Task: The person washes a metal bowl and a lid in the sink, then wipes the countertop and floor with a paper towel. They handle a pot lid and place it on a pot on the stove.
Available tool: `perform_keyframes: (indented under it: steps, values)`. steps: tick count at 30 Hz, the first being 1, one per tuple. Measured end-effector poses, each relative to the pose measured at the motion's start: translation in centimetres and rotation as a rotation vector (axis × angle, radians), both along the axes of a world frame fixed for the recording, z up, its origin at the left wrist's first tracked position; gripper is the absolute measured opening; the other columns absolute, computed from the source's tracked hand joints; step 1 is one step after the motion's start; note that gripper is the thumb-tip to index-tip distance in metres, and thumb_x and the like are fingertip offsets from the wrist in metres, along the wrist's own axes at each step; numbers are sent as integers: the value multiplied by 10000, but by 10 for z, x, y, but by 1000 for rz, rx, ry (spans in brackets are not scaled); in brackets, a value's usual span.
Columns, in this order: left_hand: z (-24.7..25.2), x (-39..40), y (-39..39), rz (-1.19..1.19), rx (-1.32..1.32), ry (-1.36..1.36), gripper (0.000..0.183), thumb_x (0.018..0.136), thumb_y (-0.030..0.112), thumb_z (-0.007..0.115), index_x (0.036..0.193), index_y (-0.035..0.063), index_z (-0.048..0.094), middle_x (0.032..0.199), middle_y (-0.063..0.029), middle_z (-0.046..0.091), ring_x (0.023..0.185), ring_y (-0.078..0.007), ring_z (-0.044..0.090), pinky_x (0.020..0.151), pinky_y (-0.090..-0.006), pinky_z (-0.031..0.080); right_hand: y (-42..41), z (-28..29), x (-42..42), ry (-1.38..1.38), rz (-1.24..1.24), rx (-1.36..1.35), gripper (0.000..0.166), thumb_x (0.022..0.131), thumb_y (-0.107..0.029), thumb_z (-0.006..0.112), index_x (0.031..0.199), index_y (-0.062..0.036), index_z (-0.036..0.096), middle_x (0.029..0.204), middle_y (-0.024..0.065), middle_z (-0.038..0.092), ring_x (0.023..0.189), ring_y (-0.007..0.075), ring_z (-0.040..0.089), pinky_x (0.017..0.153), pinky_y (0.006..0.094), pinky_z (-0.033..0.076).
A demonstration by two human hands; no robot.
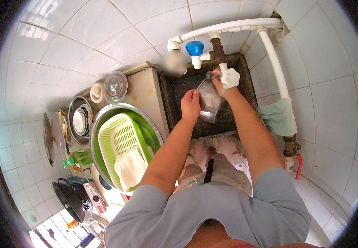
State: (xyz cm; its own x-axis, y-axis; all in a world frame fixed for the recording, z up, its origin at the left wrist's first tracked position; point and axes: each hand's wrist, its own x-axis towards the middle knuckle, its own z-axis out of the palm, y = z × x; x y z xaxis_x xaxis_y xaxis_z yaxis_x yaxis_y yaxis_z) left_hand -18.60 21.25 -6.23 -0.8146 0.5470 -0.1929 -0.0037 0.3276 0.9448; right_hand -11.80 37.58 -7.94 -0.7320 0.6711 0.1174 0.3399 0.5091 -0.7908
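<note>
A shiny metal vessel [210, 100], perhaps a bowl or pot, is tilted within the dark stone sink [179, 121]. My left hand [191, 104] grips its left side, thumb on top. At its upper edge my right hand [218, 81] is partly hidden behind a white tap handle [230, 77]. Against the rim, by the right fingers, is a small dark grey scrubber or wad [209, 75], which the hand seems to press there.
Left of the sink, a large metal basin [96, 167] holds green and white plastic baskets [104, 131] and a white cloth [130, 167]. White pipes [234, 24] and a blue tap handle [194, 48] overhang the sink. A pale green cloth [276, 116] wraps the right pipe. Further left stands a black wok [70, 200].
</note>
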Motion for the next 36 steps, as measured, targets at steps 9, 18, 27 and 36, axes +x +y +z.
perform_keyframes:
  steps: [9, 18, 27, 36]
  values:
    - [-11, 4, -4, 56, 139, -268, 249, 941, 161, 471, 1018, -37, 600, 862, -55, 608, 765, -142, 541, 712, -297, 454, -51, 31, 3, -101, 86, 259, 244, 687, -75, 689, 917, -137, 632, 1216, 51, 520, 1118, 300, 494, 915, 428, 437]
    - [-23, 7, 4, 217, 322, -798, 271, 976, 177, 390, 1105, -7, 541, 1026, -113, 609, 930, -238, 584, 835, -367, 467, -84, 30, 20, -14, 55, 426, 365, 626, -55, 696, 978, -140, 650, 1228, 60, 503, 1155, 321, 465, 894, 484, 402]
    - [-33, -8, 3, 531, 621, -999, 379, 1011, 242, 292, 1286, 11, 411, 1274, -151, 471, 1130, -316, 491, 972, -487, 401, -108, -36, 77, 69, -360, 104, 332, 623, 4, 681, 921, -121, 604, 1222, 133, 472, 1144, 383, 411, 965, 497, 342]
    - [-35, -9, -2, 602, 565, -1154, 516, 1008, 402, 192, 1392, 87, 330, 1440, -128, 332, 1292, -334, 366, 1060, -546, 308, -91, 9, 74, -39, -147, 311, 158, 562, -55, 719, 683, -88, 624, 1210, 84, 494, 1100, 388, 418, 903, 496, 392]
